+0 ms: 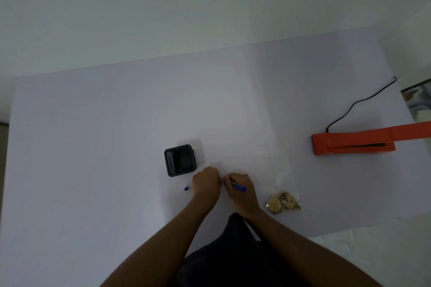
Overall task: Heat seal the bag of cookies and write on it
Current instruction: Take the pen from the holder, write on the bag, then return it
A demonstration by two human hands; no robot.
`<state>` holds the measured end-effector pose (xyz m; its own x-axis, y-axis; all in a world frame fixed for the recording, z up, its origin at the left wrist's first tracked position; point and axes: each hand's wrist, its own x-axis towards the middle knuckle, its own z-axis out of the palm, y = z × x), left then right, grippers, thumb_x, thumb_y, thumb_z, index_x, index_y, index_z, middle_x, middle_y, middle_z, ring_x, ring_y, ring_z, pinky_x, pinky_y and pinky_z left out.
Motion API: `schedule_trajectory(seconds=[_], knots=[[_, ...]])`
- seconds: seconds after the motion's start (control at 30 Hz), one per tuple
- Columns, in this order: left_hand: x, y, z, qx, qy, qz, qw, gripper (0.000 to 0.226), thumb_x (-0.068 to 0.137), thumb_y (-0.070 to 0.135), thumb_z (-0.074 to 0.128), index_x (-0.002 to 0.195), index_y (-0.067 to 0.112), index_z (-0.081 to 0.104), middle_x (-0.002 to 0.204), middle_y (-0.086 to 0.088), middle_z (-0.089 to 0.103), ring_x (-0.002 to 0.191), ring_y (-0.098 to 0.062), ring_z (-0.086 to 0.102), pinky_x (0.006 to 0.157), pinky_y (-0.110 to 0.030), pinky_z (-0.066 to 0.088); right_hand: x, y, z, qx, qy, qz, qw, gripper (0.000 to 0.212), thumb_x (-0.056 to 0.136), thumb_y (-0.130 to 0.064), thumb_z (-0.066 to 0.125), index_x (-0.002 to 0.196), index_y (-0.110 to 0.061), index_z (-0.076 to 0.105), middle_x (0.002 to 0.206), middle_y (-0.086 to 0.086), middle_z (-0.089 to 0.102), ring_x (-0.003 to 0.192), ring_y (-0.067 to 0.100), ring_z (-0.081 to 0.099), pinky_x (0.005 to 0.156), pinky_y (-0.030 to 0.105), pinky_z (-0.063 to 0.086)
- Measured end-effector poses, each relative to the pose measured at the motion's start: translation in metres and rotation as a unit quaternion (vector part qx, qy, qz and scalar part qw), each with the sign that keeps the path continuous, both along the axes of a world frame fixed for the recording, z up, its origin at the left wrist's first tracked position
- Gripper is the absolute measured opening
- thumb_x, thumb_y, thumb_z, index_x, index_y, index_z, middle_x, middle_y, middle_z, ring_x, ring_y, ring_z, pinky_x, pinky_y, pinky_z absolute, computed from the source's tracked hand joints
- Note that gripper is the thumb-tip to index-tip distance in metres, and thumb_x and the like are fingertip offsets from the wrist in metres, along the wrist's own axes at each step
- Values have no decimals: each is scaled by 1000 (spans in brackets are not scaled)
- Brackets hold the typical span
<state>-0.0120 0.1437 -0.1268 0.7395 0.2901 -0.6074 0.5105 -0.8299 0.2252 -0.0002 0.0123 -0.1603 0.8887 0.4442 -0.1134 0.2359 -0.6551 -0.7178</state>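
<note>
A clear bag (281, 170) with a few cookies (283, 201) in its near end lies flat on the white table (116, 123). To its left, my right hand (238, 187) grips a blue pen (240, 187), tip pointing left. My left hand (206, 182) is curled with its knuckles up, touching the table beside the pen tip; what it holds is hidden. A small blue pen cap (186, 188) lies on the table left of my left hand. The orange heat sealer (356, 141) stands at the right with its arm raised.
A black square holder (180, 159) stands just behind my left hand. The sealer's black cord (359, 102) runs toward the table's far right edge. The table's near edge cuts in at the lower right.
</note>
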Motion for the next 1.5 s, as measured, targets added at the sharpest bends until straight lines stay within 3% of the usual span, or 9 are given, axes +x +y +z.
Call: schedule_trajectory(seconds=[0.27,0.53,0.63,0.77,0.97,1.13,1.2,1.37,1.5], knots=[[0,1,3,5,7,-7,1000,18,92,3,55,82,10,68,83,-5,66,71,-18,66,67,-29,55,-3,-1,7,-8,-46,58,997,26,94,-15,54,72,-14,68,67,-1,67,58,11,58,63,35,54],[0,1,2,12,2,-18,1000,15,93,9,57,85,11,70,87,-5,67,75,-20,66,67,-30,50,-3,1,12,20,2,-17,1000,21,90,0,63,79,-14,74,76,-2,72,66,11,60,69,29,50],[-1,-1,3,27,-1,-28,999,16,94,9,57,84,11,69,85,-4,67,73,-19,65,68,-29,48,-4,-3,10,18,2,-8,1000,15,93,-5,62,85,-12,73,79,1,72,70,13,63,69,31,54],[-3,-3,6,36,-16,-35,999,18,96,12,55,84,12,68,82,-3,65,67,-16,60,71,-29,50,-4,0,14,69,53,-54,995,11,98,-12,61,95,-10,71,86,-1,71,77,4,66,74,20,55],[-16,3,13,13,-58,-33,998,23,99,27,54,86,16,69,86,-1,65,65,-10,54,64,-24,43,0,4,23,98,117,-92,984,21,101,-19,56,85,-12,67,73,-8,63,68,6,63,67,16,50],[-48,14,15,-10,-149,32,988,19,97,30,58,90,18,70,91,2,68,74,-10,62,69,-23,53,-4,3,27,105,134,-93,981,21,101,-21,55,83,-18,64,73,-12,63,71,5,64,70,15,51],[-66,23,14,-5,-196,72,978,19,94,32,63,101,16,70,100,0,67,84,-13,63,73,-26,55,-7,3,29,111,141,-95,979,20,101,-23,55,84,-19,64,76,-11,64,74,5,65,72,15,52],[-95,44,16,10,-151,180,972,48,92,53,58,124,17,57,113,0,63,88,-17,67,70,-24,52,-19,9,39,113,123,-106,980,25,101,-31,54,84,-18,67,76,-6,68,75,8,67,71,21,56],[-94,53,16,-4,-141,188,972,32,95,46,57,104,17,66,95,2,71,80,-19,69,64,-24,45,-23,20,48,127,123,-104,979,26,100,-35,55,80,-21,63,68,-3,63,63,7,60,61,23,52]])
